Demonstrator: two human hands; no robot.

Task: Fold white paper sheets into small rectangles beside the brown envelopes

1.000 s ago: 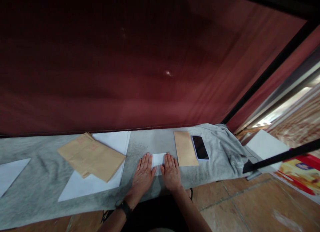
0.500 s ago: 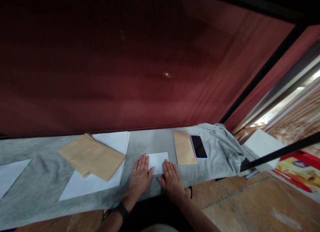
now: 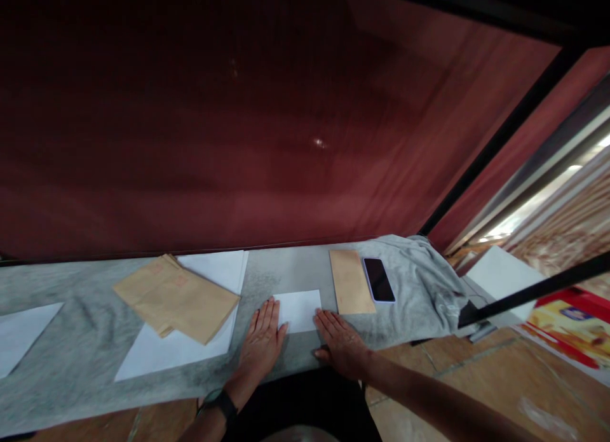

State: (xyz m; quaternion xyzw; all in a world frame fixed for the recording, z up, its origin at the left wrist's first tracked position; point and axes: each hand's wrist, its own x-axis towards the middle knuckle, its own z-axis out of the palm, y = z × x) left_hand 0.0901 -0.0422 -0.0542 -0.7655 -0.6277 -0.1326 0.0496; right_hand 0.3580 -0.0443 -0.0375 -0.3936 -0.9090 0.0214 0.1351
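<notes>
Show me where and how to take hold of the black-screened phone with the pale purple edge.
I'd pinch the phone across its long edges, about midway, coming down from above and the right. It lies flat, screen up, on the grey cloth; a flat brown paper rectangle sits close along its left edge, while its right edge faces bare cloth.

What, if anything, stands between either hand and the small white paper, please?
Nothing visible does: the left hand and right hand rest at opposite side edges of the small white paper. The lone brown envelope and the phone lie off to its right.
</notes>
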